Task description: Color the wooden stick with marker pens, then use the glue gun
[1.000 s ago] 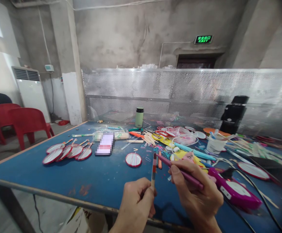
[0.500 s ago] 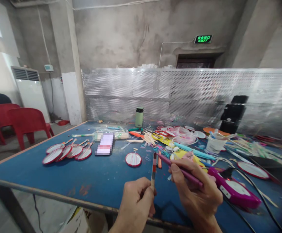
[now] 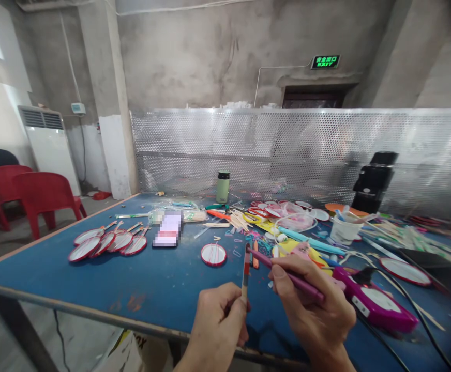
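While both hands are held low over the near edge of the blue tabletop [image 3: 93, 279], a thin wooden stick [image 3: 245, 274] with a red band is pinched upright between the thumb and fingers of the left hand [image 3: 220, 323], which is curled shut around its lower end. A purple marker pen [image 3: 287, 275] is gripped in the right hand [image 3: 314, 310], the fingers being closed on its barrel, and its tip is brought to the upper part of the stick, at or just beside the red band; whether the tip actually touches cannot be told. Just right of the right hand, a magenta tool [image 3: 376, 305] with a black cable is laid on the tabletop. Beyond the stick, a single round red-rimmed white disc [image 3: 213, 254] is seen lying flat, and further left a row of similar red-rimmed paddles [image 3: 107, 243] on sticks is spread out, overlapping one another. Near the far edge a green bottle [image 3: 222, 187] is stood upright, and to the right a white cup [image 3: 344, 230] holding tools is set among scattered craft pieces. Off the left side, red plastic chairs [image 3: 35, 199] are placed on the floor.
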`<state>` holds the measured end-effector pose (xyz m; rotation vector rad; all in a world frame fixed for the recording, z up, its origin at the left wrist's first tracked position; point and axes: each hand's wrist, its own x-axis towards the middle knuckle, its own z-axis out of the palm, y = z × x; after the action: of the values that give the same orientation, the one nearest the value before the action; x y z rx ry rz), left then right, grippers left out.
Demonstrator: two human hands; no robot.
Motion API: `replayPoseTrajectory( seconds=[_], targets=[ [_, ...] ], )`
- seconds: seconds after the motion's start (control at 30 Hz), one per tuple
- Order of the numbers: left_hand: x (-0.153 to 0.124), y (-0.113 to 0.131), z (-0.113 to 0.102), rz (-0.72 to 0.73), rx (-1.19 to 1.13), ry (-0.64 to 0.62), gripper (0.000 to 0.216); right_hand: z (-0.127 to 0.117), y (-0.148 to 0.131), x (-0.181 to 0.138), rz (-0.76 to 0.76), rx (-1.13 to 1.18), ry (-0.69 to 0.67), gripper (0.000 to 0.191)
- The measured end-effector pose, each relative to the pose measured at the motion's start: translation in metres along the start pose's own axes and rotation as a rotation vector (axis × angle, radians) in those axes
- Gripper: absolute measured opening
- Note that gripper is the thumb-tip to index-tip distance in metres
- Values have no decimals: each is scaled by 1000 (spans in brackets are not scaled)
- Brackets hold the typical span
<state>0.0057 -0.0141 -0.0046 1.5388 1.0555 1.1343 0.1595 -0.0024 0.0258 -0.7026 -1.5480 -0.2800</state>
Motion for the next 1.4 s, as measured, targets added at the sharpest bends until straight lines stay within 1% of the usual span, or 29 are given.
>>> replayPoseTrajectory(
  seconds=[0.2,0.33,0.47,0.67,0.93,1.17,1.4],
  targets=[
    [0,0,0,5,1,6,31,0,0,-1,11,-31,45,13],
    [0,-2,0,3,5,7,28,1,1,1,17,-35,32,12],
    [0,-2,0,-6,6,10,31,0,1,0,15,-31,12,11],
    [-1,-1,0,-5,10,9,30,-1,1,-1,36,-35,54,12],
    [-1,-3,-1,3,-9,4,28,-3,-1,0,17,-56,27,12],
    [0,-1,-1,-3,-11,4,29,-3,-1,-1,20,-17,11,12],
    [-1,0,-1,-16,-12,7,30,-3,-1,0,17,-41,23,13]
  ],
)
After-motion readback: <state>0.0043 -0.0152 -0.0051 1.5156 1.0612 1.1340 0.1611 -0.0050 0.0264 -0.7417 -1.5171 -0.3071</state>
